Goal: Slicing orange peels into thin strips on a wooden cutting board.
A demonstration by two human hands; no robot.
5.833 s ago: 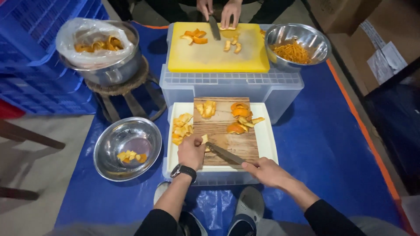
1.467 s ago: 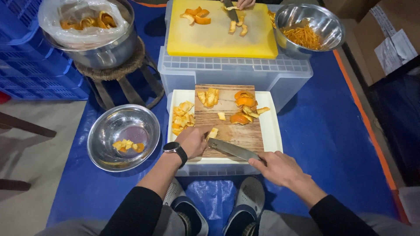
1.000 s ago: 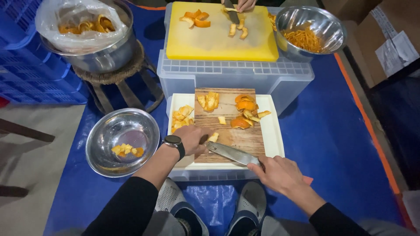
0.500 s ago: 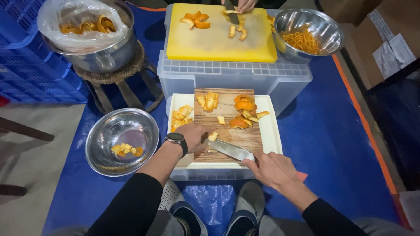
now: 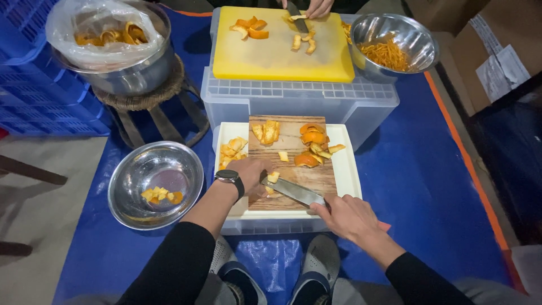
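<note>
A wooden cutting board [image 5: 307,175] lies on a white tray [image 5: 350,172] in front of me. My right hand [image 5: 347,217] grips a knife [image 5: 293,191], its blade slanting across the board's near left part. My left hand [image 5: 251,175], with a black watch on the wrist, presses on a piece of orange peel [image 5: 273,177] next to the blade. More orange peel pieces [image 5: 311,144] are piled on the far right of the board, and others [image 5: 266,131] at its far left. Cut peel [image 5: 232,152] lies on the tray's left side.
A steel bowl [image 5: 155,183] with a few peel bits stands on the blue tarp at left. Beyond the tray, another person's hands [image 5: 316,7] cut peel on a yellow board [image 5: 279,48] atop a clear crate. A steel bowl of shreds [image 5: 392,48] is at right, a bag-lined pot [image 5: 116,48] at left.
The knife has kept working the peel piece at the board's near left, with my left hand holding it there. The other person's knife goes on cutting on the yellow board.
</note>
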